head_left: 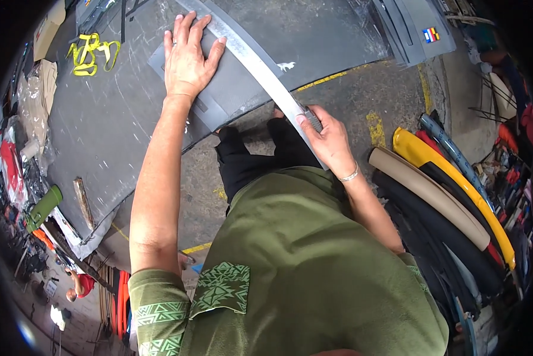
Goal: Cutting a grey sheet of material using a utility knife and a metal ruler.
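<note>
My left hand (pixel 188 64) lies flat with fingers spread on a grey sheet (pixel 210 113) on the dark table, its fingertips close to the left edge of a long metal straightedge (pixel 251 62). The straightedge runs slantwise from the far edge of the view past the table's near edge toward my waist. Close to its near end, my right hand (pixel 329 139) is closed, thumb on the metal. A dark grey ridged piece (pixel 313 118) shows between thumb and fingers; its kind I cannot make out.
A tangled yellow strap (pixel 93 53) lies on the table (pixel 112 118) at the left. Grey sheets (pixel 406 29) stick out at the far right. Rolls of material, including a yellow roll (pixel 450 184) and a beige roll (pixel 427 193), lie to my right. A wooden stick (pixel 83 203) rests near the table's left corner.
</note>
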Action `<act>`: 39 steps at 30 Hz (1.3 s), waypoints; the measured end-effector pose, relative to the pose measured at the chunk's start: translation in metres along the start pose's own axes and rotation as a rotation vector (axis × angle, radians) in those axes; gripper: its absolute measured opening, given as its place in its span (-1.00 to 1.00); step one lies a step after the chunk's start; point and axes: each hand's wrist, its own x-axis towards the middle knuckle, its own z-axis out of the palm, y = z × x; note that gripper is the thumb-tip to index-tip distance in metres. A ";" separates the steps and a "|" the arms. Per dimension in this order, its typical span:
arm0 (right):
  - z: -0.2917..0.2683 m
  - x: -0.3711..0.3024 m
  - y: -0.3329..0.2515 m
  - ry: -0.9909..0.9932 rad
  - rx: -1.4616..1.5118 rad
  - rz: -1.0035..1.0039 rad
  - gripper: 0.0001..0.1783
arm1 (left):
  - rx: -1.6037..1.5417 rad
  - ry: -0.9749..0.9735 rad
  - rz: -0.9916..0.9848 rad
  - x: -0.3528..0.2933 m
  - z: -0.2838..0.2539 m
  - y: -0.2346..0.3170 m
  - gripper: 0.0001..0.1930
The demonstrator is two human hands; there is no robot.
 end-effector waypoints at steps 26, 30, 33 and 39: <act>0.021 0.045 -0.005 0.028 0.319 0.123 -0.65 | -0.041 0.003 0.003 0.000 -0.003 0.003 -0.24; 0.023 0.046 -0.006 0.039 0.352 0.143 -0.66 | 0.041 -0.081 0.029 0.001 -0.008 0.002 -0.19; 0.021 0.046 -0.005 0.030 0.395 0.163 -0.67 | 0.069 -0.111 0.041 0.001 -0.008 0.007 -0.16; 0.020 0.046 -0.009 0.029 0.425 0.162 -0.69 | 0.013 -0.046 0.026 -0.004 -0.005 0.005 -0.15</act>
